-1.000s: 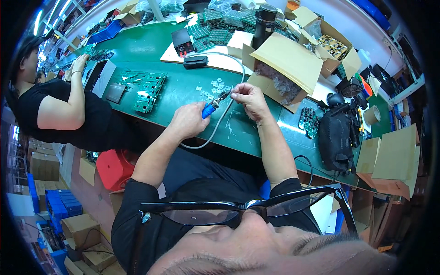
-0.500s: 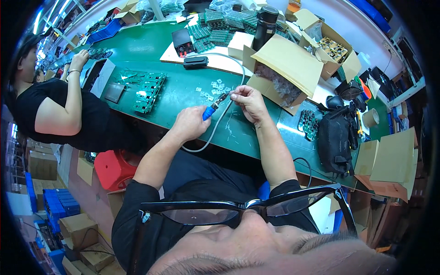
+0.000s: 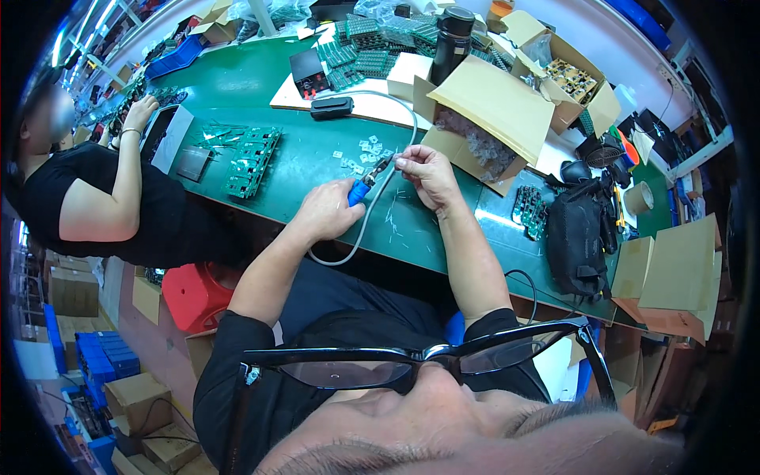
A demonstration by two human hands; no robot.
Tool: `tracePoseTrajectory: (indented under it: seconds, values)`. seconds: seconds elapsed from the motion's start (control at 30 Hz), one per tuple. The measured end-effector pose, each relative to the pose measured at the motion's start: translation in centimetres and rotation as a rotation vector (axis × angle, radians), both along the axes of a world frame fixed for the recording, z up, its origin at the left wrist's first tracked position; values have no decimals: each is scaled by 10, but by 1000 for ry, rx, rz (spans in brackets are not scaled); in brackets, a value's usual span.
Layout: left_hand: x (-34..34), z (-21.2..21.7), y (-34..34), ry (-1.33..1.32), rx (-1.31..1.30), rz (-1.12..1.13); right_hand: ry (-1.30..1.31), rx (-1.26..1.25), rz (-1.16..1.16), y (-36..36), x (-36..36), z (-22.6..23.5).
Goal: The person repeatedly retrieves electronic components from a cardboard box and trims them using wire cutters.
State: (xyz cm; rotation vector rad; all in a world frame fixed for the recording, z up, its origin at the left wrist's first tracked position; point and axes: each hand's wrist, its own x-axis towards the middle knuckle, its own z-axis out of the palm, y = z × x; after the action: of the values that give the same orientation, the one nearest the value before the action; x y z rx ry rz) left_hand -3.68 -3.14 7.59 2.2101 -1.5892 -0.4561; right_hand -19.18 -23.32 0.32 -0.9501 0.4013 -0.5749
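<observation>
My left hand [image 3: 328, 210] is closed around the blue handle of a pair of pliers [image 3: 361, 191], whose metal jaws point up and right. At the tip of the jaws, my right hand [image 3: 427, 172] pinches with thumb and fingertips; what lies between them is too small to make out. A grey cable [image 3: 378, 198] loops past the jaws and under my hands. Small whitish square pieces [image 3: 369, 150] lie scattered on the green table [image 3: 309, 142] just beyond the pliers. Thin white bits lie on the table below my right hand.
Green circuit boards [image 3: 253, 162] lie to the left, near a co-worker [image 3: 99, 190] at the bench. A black case [image 3: 332, 108] sits at the back. An opened carton [image 3: 495, 103] with clear plastic pieces stands at right, beyond more circuit boards [image 3: 530, 210] and a black bag [image 3: 578, 237].
Both hands stay nearly in place, with the pliers turned slightly. The whole scene has shifted a little to the left in the picture.
</observation>
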Motion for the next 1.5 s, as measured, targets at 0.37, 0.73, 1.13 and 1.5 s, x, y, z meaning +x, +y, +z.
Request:
tracePoseTrajectory:
  seconds: [0.37,0.73,1.13,1.5]
  values:
    - [5,6,0,72,39,-49,6,-47,-43,0,1,0]
    - [-1,8,1,99,34,-27,34,-77,-59,1,2,0]
    - [-2,7,2,78,24,42,69,-105,-41,0,3,-4]
    - [46,-51,9,1562,-82,-14,141,-127,-38,4,3,-1]
